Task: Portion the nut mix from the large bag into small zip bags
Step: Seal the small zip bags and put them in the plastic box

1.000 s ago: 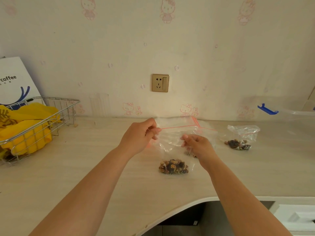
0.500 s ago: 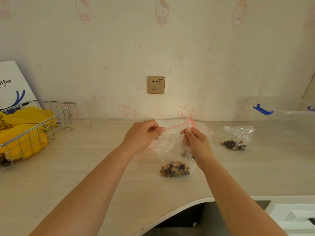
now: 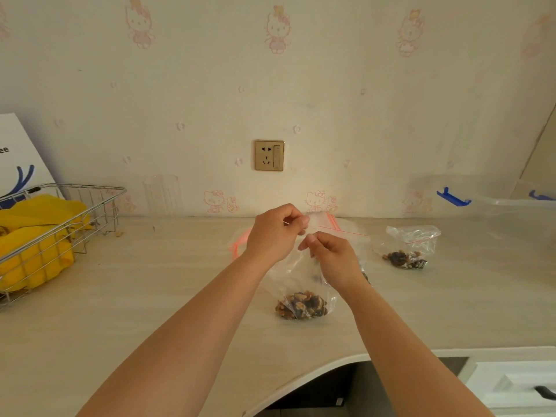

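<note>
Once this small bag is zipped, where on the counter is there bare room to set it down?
Bare counter lies between the wire basket and the left hand, and along the near curved edge in front of the held bag. A narrower gap sits between the right hand and the filled bag. Behind the hands more zip bags crowd the counter.

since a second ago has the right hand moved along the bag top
Yes. The right hand slid left toward the left hand, nearer under the wall socket.

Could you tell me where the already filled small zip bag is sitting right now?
The filled small zip bag lies on the counter, right of both hands, near the clear container.
</note>
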